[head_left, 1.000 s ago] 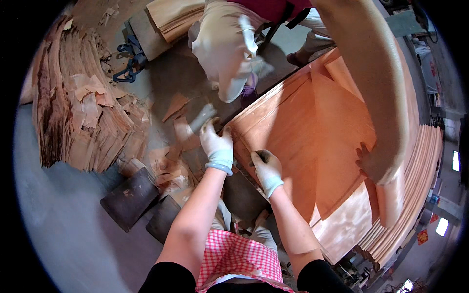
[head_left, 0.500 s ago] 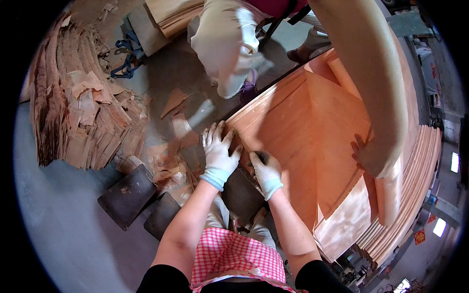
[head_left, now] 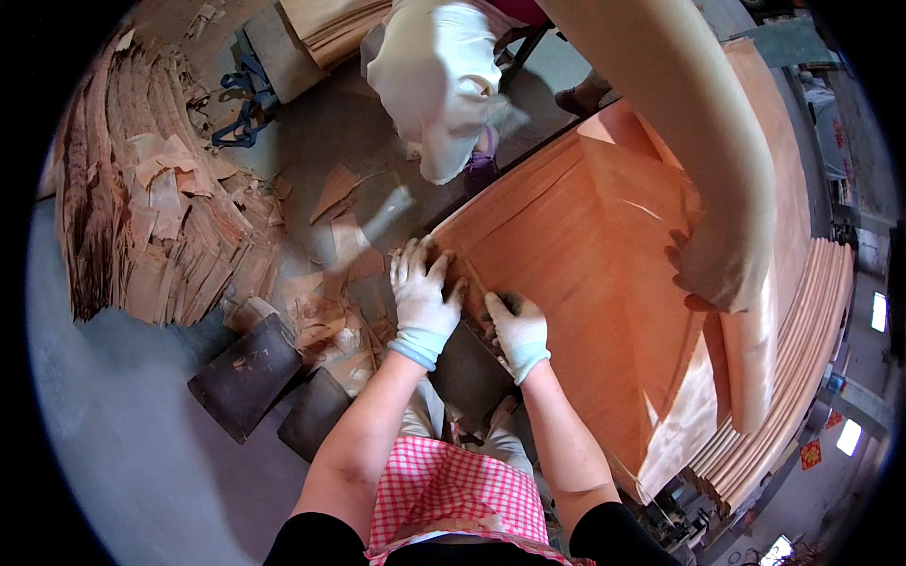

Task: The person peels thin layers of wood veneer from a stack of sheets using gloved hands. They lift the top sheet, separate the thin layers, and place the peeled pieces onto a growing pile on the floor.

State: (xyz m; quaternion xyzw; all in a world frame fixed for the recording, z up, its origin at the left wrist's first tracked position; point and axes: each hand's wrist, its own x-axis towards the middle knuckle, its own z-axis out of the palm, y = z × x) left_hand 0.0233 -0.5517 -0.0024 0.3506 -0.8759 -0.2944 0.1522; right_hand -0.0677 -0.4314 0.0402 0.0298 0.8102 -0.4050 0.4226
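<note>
A stack of orange-brown wood veneer sheets [head_left: 538, 255] lies to the right of my hands. My left hand [head_left: 422, 291], in a white glove with a light blue cuff, rests at the near left corner of the stack, fingers stretched out and slightly apart. Gloved the same way, my right hand [head_left: 518, 330] closes its thumb and fingers on the sheet's near edge; the fingertips are partly hidden. Across the stack, a co-worker's bare hand [head_left: 722, 259], below a long tan sleeve [head_left: 689, 104], touches the sheet beside a rolled veneer [head_left: 752, 377].
A tall pile of rough veneer strips [head_left: 142, 208] stands at the left. Veneer scraps [head_left: 326, 302] litter the floor near dark boards [head_left: 247, 377]. Another person in pale clothing [head_left: 429, 85] is at the top. More layered sheets [head_left: 783, 387] curve along the right.
The co-worker's hand and sleeve have moved left and slightly up. The top sheet's lower part has shifted, covering more of the pale surface below. My hands have hardly moved.
</note>
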